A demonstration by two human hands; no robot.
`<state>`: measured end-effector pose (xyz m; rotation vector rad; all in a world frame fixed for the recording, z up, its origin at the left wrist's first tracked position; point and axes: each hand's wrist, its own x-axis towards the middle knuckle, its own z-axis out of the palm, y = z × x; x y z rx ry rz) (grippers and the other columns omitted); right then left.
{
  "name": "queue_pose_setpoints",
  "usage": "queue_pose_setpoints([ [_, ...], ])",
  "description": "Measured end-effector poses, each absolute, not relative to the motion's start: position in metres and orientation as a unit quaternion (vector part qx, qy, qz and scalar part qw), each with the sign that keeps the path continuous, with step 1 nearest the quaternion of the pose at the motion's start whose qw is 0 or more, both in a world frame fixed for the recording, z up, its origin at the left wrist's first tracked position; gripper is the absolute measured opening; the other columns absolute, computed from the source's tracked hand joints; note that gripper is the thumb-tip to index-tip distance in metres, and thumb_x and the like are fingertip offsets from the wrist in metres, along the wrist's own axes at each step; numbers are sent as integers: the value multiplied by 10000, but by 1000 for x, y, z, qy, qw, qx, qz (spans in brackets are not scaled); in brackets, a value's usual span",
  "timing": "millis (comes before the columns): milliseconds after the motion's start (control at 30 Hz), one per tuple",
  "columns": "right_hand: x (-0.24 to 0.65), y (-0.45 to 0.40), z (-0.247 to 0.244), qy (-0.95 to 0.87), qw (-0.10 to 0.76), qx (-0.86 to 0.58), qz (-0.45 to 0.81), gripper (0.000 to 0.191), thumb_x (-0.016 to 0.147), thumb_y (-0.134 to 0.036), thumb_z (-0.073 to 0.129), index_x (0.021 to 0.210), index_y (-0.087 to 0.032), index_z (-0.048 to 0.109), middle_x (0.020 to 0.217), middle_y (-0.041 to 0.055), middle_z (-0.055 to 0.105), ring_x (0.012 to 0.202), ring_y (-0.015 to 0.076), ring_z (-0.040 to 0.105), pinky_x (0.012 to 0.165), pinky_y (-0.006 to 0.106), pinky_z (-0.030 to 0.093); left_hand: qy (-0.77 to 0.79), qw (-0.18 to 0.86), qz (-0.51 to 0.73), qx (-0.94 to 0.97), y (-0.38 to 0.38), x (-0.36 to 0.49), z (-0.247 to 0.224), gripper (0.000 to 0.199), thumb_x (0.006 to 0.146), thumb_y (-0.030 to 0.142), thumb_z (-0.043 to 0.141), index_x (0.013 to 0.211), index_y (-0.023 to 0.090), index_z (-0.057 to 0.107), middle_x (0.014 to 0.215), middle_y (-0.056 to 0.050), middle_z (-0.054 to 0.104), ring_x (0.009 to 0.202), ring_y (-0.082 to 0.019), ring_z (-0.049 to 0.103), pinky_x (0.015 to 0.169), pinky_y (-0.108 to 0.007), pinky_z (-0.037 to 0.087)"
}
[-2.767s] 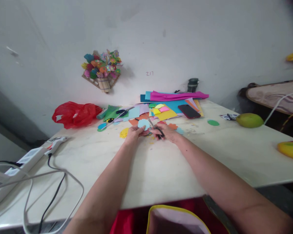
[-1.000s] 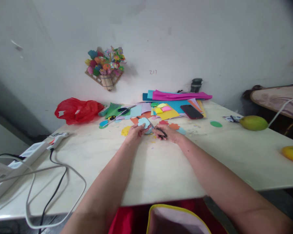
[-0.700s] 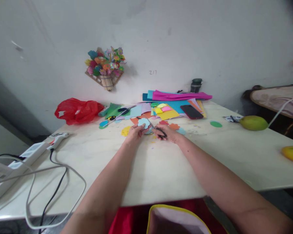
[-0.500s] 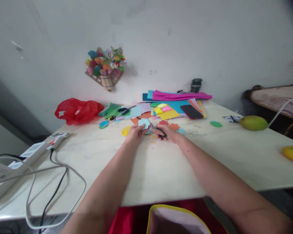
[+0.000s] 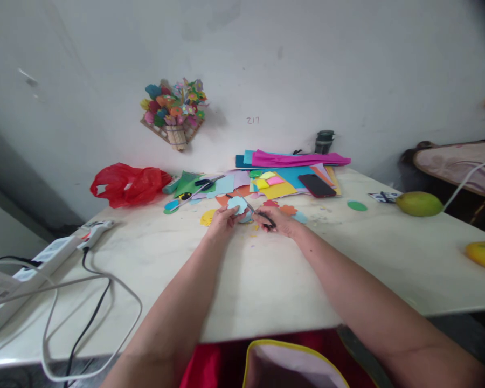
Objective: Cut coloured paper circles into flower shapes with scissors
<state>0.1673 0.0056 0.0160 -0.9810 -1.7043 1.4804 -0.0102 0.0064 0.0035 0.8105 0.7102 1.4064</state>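
While the left hand point(image 5: 225, 218) steadies a pale blue flower cutout point(image 5: 236, 204), the right hand point(image 5: 283, 221) works a pair of scissors point(image 5: 270, 220) at its right side, above the middle of the table point(image 5: 258, 285). Compared with the earliest view, the blades no longer reach past the cutout's far side but lie close by its right edge; both hands keep nearly the same posture. The change suggests edge trimming under way, with neither item released.

Orientation: the scissors' long axis runs obliquely, handles near and right, blades far and left. The cutout, roundish and without a clear long axis, has its broad face turned up toward the viewer.

Grip: the left thumb and fingers are pinched closed on the cutout's near edge; the right fingers are curled about the dark handles. How far the blades are parted cannot be told, nor whether they touch the cutout.

Surroundings: another light blue piece point(image 5: 246, 216) shows just under the cutout. Yellow cutouts point(image 5: 207, 217) lie left of the left hand, an orange cutout point(image 5: 287, 209) just beyond the right. Farther back and right, a phone point(image 5: 317, 185) rests on coloured sheets point(image 5: 294, 176).
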Motion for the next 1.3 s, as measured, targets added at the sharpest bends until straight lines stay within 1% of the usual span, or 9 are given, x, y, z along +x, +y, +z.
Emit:
queue_pose_setpoints([
  [200, 167, 5, 18, -644, 338, -381, 571, 284, 622, -368, 700, 657, -158, 512, 455, -68, 423, 368, 43, 383, 343, 176, 212, 315, 630, 615, 354, 5, -10, 5, 141, 668, 73, 644, 809, 72, 645, 853, -104, 694, 794, -213, 679, 754, -280, 553],
  [367, 167, 11, 14, -609, 346, -367, 612, 283, 650, -415, 649, 654, -152, 544, 453, -57, 432, 359, 45, 363, 355, 193, 236, 323, 630, 612, 352, 4, -10, 7, 154, 664, 69, 643, 818, 80, 646, 844, -103, 693, 808, -217, 677, 790, -309, 547],
  [500, 168, 16, 9, -607, 349, -358, 618, 291, 649, -428, 645, 671, -147, 570, 450, -45, 443, 367, 55, 370, 360, 199, 251, 326, 628, 614, 350, 5, -11, 7, 152, 661, 70, 640, 813, 81, 646, 843, -101, 693, 820, -221, 675, 791, -311, 547],
  [700, 170, 24, -4, -649, 359, -350, 573, 301, 650, -424, 652, 728, -140, 593, 457, -45, 464, 383, 65, 388, 368, 200, 287, 327, 625, 608, 364, 7, -12, 3, 138, 653, 75, 633, 789, 63, 651, 822, -117, 693, 791, -237, 676, 786, -338, 548],
  [867, 171, 31, -12, -705, 354, -353, 503, 323, 549, -351, 739, 750, -142, 597, 461, -82, 448, 383, 44, 342, 373, 187, 241, 335, 626, 580, 400, 6, -11, 1, 165, 636, 78, 632, 799, 55, 651, 835, -142, 696, 775, -242, 671, 804, -381, 539],
  [1000, 172, 28, -8, -714, 346, -359, 492, 326, 538, -342, 743, 744, -145, 587, 477, -94, 437, 388, 31, 319, 386, 185, 237, 362, 617, 568, 407, 6, -12, 2, 186, 637, 126, 662, 811, 61, 648, 855, -151, 692, 737, -233, 671, 738, -352, 549],
  [1133, 173, 25, -3, -705, 339, -365, 505, 326, 531, -346, 746, 728, -141, 588, 487, -78, 471, 392, 36, 346, 378, 186, 234, 393, 572, 579, 429, 8, -15, 0, 251, 599, 210, 736, 794, 72, 658, 802, -126, 694, 714, -216, 662, 688, -316, 534],
  [1200, 173, 24, -2, -696, 335, -355, 528, 321, 559, -375, 725, 728, -137, 590, 489, -62, 497, 392, 45, 373, 375, 190, 255, 396, 556, 581, 444, 9, -17, -2, 283, 572, 245, 765, 776, 77, 665, 776, -113, 694, 700, -205, 655, 691, -307, 521],
  [1300, 174, 24, -1, -677, 333, -346, 558, 307, 614, -408, 673, 733, -136, 593, 459, -57, 480, 385, 58, 389, 370, 197, 288, 386, 555, 578, 456, 9, -18, -3, 307, 556, 275, 781, 770, 84, 672, 768, -98, 694, 685, -188, 644, 696, -299, 507],
])
